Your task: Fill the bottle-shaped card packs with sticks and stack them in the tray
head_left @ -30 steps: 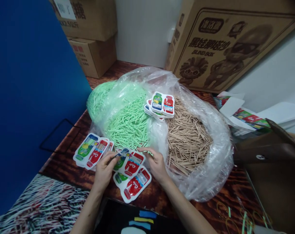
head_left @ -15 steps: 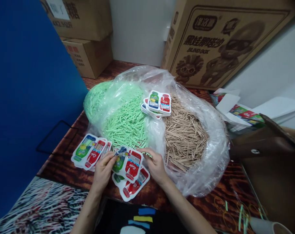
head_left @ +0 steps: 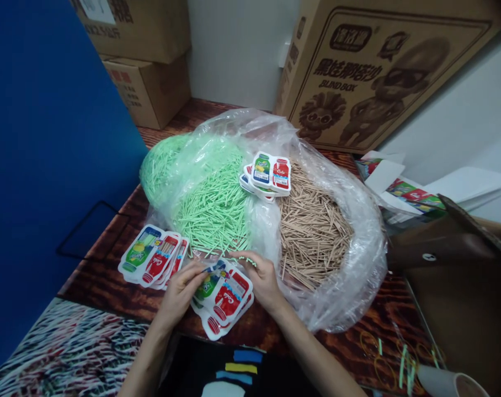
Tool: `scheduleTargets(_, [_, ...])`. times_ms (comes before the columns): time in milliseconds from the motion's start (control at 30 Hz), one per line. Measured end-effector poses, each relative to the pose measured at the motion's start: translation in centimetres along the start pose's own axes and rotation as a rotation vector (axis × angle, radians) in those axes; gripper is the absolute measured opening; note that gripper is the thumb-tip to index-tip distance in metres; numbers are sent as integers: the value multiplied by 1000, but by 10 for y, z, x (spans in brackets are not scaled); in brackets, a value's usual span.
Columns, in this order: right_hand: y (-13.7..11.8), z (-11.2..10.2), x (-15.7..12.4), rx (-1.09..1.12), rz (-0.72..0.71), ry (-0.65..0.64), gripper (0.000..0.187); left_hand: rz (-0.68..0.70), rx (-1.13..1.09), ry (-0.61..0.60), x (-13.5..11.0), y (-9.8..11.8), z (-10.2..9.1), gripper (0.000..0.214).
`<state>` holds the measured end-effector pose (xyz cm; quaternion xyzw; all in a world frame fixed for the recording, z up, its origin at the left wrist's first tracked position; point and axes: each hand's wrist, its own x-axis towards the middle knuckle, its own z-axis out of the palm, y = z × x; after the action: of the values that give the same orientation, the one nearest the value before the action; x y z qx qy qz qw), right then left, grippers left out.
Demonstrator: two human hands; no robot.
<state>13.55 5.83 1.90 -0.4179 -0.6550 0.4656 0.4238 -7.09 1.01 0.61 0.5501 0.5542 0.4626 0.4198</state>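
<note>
My left hand [head_left: 180,294] and my right hand [head_left: 262,280] both grip a flat packet printed with a green and a red bottle [head_left: 221,288], held just above another such packet [head_left: 212,324] on the dark wooden table [head_left: 105,286]. The left fingers pinch its left edge, the right fingers its upper right edge. A small green ring shows at my right fingertips. Just beyond my hands a clear plastic bag [head_left: 358,275] lies open, with green sticks [head_left: 211,207] on its left and tan sticks [head_left: 312,231] on its right.
A fanned stack of the same packets [head_left: 153,262] lies left of my hands, and another stack [head_left: 269,173] rests on the sticks. Cardboard boxes [head_left: 358,71] stand behind, a blue panel [head_left: 47,138] on the left. Rubber bands [head_left: 383,353] and a paper cup [head_left: 453,383] lie at the right.
The held packet has come down toward me and now covers most of the packet lying under it. Both hands have stayed on its edges.
</note>
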Motion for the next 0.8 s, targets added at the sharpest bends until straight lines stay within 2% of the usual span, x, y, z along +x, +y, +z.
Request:
scheduleTargets(233, [-2,-1,1,-19,9,-7,24,21,-32,-98,4,4,9,15])
scheduleTargets(400, [-13,-8,10,27,51,21,19,5,-59,-159,6,6,22,16])
scheduleTargets(467, [-18,-12,17,175,119,45,17,4,-76,-150,6,5,26,17])
scheduleTargets(600, [-19,-20,35,630,304,31,20,-33,-136,-145,6,-1,34,19])
scheduleTargets(800, [-25,-22,49,850,439,-102,14,-160,-262,-153,4,-9,43,21])
